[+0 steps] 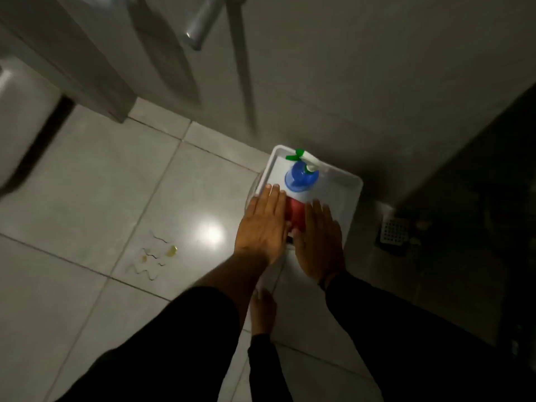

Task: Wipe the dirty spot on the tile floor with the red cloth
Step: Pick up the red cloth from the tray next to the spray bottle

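Both hands, left (261, 224) and right (317, 239), hover flat and unclenched, red cloth (295, 213) between them.

Overall light: dim, greyish, dull colours.
Source: overhead; its round reflection glares on the floor (211, 235) tile left of the hands.
Brightest parts: the tray (352, 188) and glossy tiles near the glare.
Darkest parts: right side and lower corners, almost black; the drain (395, 231) is barely lit.
Shadows: long dark streaks across the wall above the tray.
Blur: motion smear at the upper left and left edge; sleeves soft.
Distortion: wide-angle bending of tile lines toward the edges.
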